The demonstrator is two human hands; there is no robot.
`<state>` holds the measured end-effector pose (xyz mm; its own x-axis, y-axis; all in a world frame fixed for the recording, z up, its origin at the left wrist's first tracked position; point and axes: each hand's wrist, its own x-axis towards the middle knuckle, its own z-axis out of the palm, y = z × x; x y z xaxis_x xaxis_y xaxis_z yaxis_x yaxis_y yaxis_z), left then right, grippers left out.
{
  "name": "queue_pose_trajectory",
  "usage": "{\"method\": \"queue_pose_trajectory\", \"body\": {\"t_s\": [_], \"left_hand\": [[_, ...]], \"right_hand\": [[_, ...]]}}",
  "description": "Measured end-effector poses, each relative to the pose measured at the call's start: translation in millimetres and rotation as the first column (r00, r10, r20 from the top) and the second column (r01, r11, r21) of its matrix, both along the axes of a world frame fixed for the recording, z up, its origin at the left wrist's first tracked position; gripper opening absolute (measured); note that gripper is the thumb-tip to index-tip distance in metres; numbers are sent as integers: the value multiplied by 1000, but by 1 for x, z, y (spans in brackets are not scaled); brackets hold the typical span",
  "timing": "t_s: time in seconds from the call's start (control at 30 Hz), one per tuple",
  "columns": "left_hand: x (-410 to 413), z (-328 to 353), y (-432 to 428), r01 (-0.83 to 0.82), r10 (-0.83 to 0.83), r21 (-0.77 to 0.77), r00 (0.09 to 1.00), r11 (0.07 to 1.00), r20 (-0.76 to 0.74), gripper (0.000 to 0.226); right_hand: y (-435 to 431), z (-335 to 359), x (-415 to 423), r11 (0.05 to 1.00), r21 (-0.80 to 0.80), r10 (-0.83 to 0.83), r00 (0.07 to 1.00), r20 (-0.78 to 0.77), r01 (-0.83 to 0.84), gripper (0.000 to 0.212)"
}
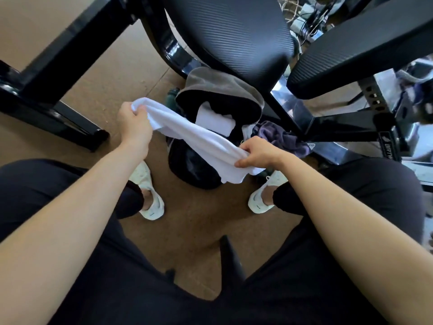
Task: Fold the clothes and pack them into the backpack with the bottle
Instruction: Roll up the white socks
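White cloth (pixel 194 137), stretched as a loose band between two bare hands above an open backpack (pixel 192 170) on the brown floor (pixel 199 221).

Left hand (pixel 134 124), at 10 o'clock from the backpack: forearm reaching forward from the lower left, wrist straight, back of the hand up; fingers and thumb are curled round the bunched upper end of the cloth.

Right hand (pixel 257 152), at 3 o'clock from the backpack: forearm reaching in from the lower right, wrist bent inward; thumb below and fingers above pinch the lower end of the cloth, whose free edge hangs just beneath the hand.

The cloth runs diagonally from 10 o'clock down to 4 o'clock, crossing the mouth of the backpack without resting in it.

The backpack stands between the person's white shoes (pixel 150 202), its grey flap (pixel 218 85) thrown back toward 12 o'clock. A folded white garment (pixel 214 118) lies inside the dark opening.

A dark green bottle (pixel 171 96) stands on the floor, touching the backpack at 11 o'clock, partly hidden by the cloth.

A crumpled purple garment (pixel 283 137) lies on the floor just beside the backpack at 2 o'clock, next to the right hand.

Black chair seats (pixel 234 36) fill the field at 12 to 2 o'clock.
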<state>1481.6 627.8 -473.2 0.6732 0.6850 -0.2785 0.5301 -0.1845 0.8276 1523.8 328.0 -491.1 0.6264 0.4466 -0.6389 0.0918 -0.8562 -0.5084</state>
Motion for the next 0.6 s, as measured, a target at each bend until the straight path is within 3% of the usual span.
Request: {"method": "queue_pose_trajectory", "body": {"t_s": [0.13,0.27,0.37,0.43,0.53,0.6], "left_hand": [[5,-4,20,-281,280,-31,960,959,-27,39],[4,2,22,-402,408,-119,913,908,29,41],[2,2,23,-363,363,-118,932,924,-20,40],[4,2,22,-281,272,-161,959,946,-76,40],[5,4,10,-183,151,-255,979,949,-140,36],[4,9,-2,-167,147,-319,985,933,-86,18]], "right_hand": [[-8,-3,5,996,-61,-57,996,72,61,40],[-20,-5,11,979,-131,-138,983,124,154,33],[-22,-3,15,961,-148,-208,963,174,234,46],[-17,0,15,943,-78,-307,938,161,322,48],[-6,6,12,866,92,-494,870,5,491,52],[0,10,10,794,155,-576,809,-116,588,49]]}}
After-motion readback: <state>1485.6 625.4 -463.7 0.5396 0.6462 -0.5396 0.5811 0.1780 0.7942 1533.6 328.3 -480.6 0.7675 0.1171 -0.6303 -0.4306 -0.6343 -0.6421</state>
